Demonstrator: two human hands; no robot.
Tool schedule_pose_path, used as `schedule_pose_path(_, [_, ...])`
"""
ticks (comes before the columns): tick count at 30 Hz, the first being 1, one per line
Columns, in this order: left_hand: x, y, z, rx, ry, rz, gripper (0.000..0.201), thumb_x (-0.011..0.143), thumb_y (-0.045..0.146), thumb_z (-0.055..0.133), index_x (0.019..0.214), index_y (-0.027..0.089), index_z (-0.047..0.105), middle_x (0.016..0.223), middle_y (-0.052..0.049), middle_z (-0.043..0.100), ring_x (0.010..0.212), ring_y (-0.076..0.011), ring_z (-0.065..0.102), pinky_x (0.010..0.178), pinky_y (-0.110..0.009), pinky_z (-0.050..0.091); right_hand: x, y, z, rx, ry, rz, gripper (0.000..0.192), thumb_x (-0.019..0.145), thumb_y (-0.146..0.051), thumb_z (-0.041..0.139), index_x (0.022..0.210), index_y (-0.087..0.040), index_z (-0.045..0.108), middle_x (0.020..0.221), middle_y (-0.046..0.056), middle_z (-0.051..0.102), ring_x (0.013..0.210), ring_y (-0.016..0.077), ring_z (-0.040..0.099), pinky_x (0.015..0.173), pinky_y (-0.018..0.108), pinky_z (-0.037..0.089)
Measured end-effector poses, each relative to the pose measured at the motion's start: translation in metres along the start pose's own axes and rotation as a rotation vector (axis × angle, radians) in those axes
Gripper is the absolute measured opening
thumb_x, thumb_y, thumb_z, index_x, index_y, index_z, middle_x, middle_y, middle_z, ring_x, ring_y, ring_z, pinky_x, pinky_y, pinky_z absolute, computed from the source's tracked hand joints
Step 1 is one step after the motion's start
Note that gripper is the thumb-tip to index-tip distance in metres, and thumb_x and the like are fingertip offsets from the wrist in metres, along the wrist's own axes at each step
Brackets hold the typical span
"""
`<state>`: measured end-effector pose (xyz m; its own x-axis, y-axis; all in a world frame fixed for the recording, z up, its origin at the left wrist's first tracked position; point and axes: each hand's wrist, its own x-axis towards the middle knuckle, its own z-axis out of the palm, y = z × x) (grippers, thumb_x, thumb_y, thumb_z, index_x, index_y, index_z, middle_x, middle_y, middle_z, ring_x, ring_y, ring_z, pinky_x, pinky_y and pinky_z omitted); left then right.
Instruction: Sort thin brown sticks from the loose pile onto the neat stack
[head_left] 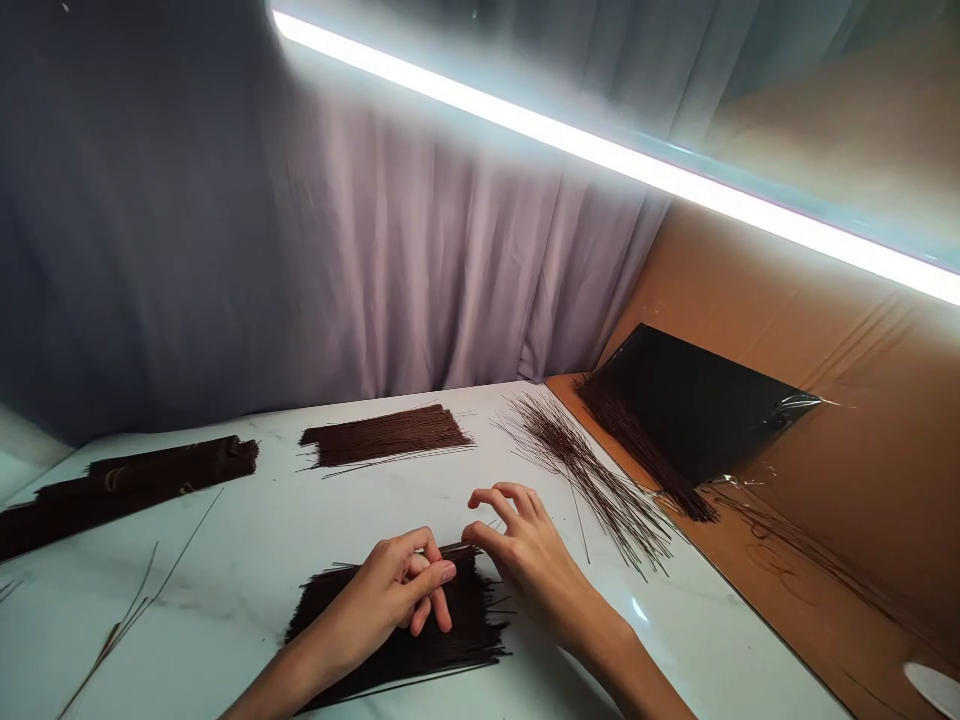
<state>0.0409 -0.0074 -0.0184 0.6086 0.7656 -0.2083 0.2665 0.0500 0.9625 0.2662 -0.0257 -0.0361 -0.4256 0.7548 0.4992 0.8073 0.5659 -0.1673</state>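
Note:
A flat layer of thin dark brown sticks (pixel 420 650), like incense sticks, lies on the white marbled table in front of me. My left hand (pixel 405 585) is over the middle of this layer, thumb and forefinger pressed together and the other fingers curled. Whatever its pinch holds is too small to make out. At the layer's far right corner is my right hand (pixel 517 525), fingers bent and apart. Its thumb tip is close to a few stick ends (pixel 469 548); I cannot tell whether it touches them.
Another stick layer (pixel 386 437) lies farther back, and tied dark bundles (pixel 172 470) at the left. A loose fanned pile (pixel 592 470) is to the right. Beyond it, a black sheet (pixel 712 400) with more sticks rests against brown cardboard (pixel 885 430). A lit tube lamp (pixel 600 145) hangs above.

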Motion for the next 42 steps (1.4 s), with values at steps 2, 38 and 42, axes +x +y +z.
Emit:
schedule_pose_path(2, [-0.001,-0.002,-0.002,-0.028,-0.011,-0.016,0.033,0.097,0.049,0.057,0.082,0.02,0.051,0.072,-0.005,0.078,0.05,-0.01,0.047,0.051,-0.023,0.026,-0.001,0.004,-0.008,0.097,-0.034,0.045,0.031,0.098,-0.007,0.055,0.116,-0.029,0.067,0.126,0.007,0.063,0.116,0.0272,0.051,0.097,0.045,0.047])
schedule_pose_path(38, [0.004,-0.009,-0.006,-0.044,0.006,-0.015,0.044,0.096,0.055,0.056,0.09,0.014,0.071,0.064,-0.004,0.072,0.049,-0.0094,0.036,0.049,-0.023,0.021,0.0,0.022,-0.011,1.287,0.225,0.802,0.07,0.074,-0.047,0.087,0.125,-0.016,0.052,0.074,0.0,0.069,0.063,0.0142,0.058,0.054,0.024,0.048])
schedule_pose_path(42, [0.003,-0.005,-0.006,-0.009,0.027,0.009,0.041,0.098,0.054,0.053,0.088,0.016,0.066,0.071,-0.008,0.078,0.052,-0.0121,0.048,0.049,-0.024,0.028,-0.001,0.021,-0.008,1.204,0.279,0.924,0.071,0.071,-0.06,0.084,0.121,-0.017,0.056,0.091,0.007,0.072,0.077,0.0193,0.063,0.058,0.028,0.053])
